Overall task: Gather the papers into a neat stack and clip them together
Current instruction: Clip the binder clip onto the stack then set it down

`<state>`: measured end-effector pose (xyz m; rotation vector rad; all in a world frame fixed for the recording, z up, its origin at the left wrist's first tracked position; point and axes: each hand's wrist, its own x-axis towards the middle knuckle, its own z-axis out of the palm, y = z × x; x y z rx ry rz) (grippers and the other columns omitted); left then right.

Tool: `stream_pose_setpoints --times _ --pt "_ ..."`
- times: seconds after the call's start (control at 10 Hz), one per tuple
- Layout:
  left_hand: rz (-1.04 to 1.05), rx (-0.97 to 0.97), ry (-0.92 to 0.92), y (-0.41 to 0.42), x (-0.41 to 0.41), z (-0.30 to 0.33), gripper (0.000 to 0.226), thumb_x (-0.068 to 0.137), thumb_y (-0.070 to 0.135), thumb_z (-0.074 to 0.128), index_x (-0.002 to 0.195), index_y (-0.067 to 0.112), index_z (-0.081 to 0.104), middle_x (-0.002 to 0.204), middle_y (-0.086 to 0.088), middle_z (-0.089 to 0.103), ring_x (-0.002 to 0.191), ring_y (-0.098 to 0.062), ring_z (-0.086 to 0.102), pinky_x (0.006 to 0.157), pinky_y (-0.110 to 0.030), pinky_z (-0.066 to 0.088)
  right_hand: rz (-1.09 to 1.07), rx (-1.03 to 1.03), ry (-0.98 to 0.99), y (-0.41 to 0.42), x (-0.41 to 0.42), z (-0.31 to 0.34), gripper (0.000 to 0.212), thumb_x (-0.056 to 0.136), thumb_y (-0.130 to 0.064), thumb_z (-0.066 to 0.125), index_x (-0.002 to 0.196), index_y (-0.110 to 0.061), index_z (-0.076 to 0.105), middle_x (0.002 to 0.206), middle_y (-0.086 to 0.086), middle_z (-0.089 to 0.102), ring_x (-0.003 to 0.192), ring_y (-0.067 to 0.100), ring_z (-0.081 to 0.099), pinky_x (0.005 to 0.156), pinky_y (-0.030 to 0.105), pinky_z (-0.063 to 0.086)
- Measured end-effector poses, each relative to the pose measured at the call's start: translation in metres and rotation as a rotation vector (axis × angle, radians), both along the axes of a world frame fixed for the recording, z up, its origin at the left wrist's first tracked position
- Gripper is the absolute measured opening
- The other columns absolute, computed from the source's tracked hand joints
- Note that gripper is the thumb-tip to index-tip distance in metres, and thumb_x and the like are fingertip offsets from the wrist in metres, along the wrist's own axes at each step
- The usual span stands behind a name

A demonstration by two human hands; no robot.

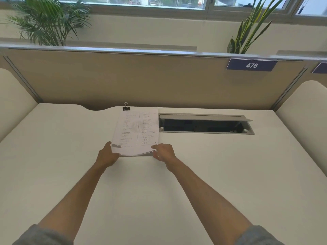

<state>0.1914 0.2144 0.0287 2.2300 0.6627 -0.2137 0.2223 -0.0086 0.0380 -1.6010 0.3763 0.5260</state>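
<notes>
1. White printed papers (136,131) lay in one stack at the centre of the frame, on the pale desk (70,156), just left of the open cable hatch (205,123).
2. At the far left corner of the stack I saw a black binder clip (126,108) already biting the top edge, its wire loop standing up.
3. I had my left hand (108,155) closed around the near left corner, thumb on top and fingers curled under the sheets.
4. My right hand (163,152) pinched the near right corner the same way, thumb pressed on the top sheet.
5. The near edge was lifted slightly off the desk, and the sheets there fanned a little instead of sitting flush.
6. I judged the task nearly done: gathered and clipped, with only squaring the loose near edge and setting the stack flat left.
7. Whether every sheet was caught under the clip, I could not tell.
</notes>
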Motion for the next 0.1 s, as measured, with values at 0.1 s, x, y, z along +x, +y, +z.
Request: stream_pose_setpoints --times 0.1 --pt "-0.060 0.058 0.017 -0.0088 0.0014 0.0009 0.078 0.085 0.016 0.071 0.147 0.002 0.026 0.148 -0.023 0.037 0.134 -0.039 0.039 0.105 -0.042 0.036 0.051 0.093 0.029 -0.0006 0.0025 0.0071 0.022 0.091 -0.016 0.061 0.113 -0.014 0.062 0.135 0.005 0.058 0.106 0.022 0.058 0.096 0.035 0.052"
